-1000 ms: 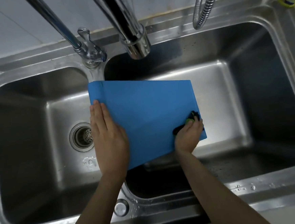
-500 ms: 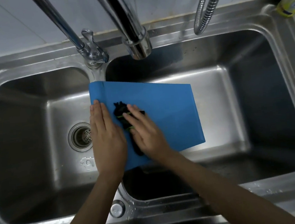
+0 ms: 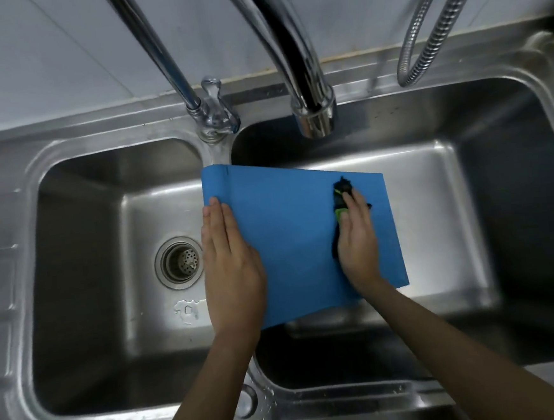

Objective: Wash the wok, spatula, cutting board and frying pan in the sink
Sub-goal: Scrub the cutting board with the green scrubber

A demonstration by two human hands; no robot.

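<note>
The blue board lies across the divider of the double sink, with most of it over the right basin and its left edge over the left basin. Its far left corner sits at 6 o'clock from the small tap.

Left hand: flat, fingers extended and together, palm pressed on the left edge of the board. It is not clenched.

Right hand: palm down near the board's right edge, at 3 o'clock from the left hand, grasping a dark scrubber with a green part. The scrubber is pressed against the board surface and protrudes past the fingertips toward 12 o'clock.

The drain is in the left basin, at 9 o'clock from the left hand. The large faucet stands over the right basin, and a metal hose hangs at 2 o'clock from the board.
</note>
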